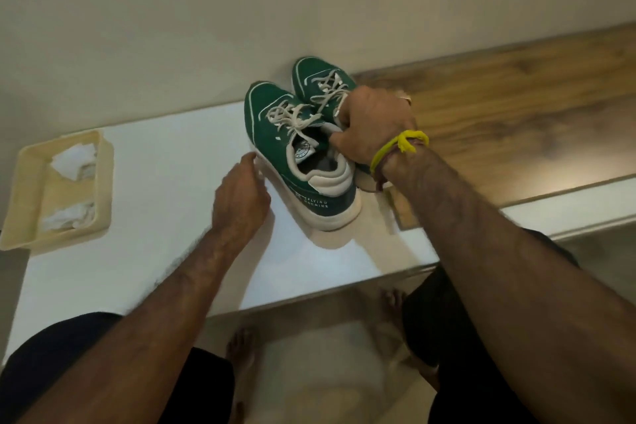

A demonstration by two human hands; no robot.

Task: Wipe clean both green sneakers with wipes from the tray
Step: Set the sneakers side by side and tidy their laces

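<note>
Person: bare forearms, dark clothing, bare feet.
Right hand (377,124): yellow cord (399,144) knotted at wrist, thin dark thread beside cord, ring (407,99) on one finger. Left hand (241,198): nothing worn. Legs: dark fabric.

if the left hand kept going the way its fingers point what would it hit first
Most likely the white sole of the nearer green sneaker: the left hand has its relaxed fingers aimed up and right at the sneaker's side, already very close. Whether they touch is unclear.
</note>
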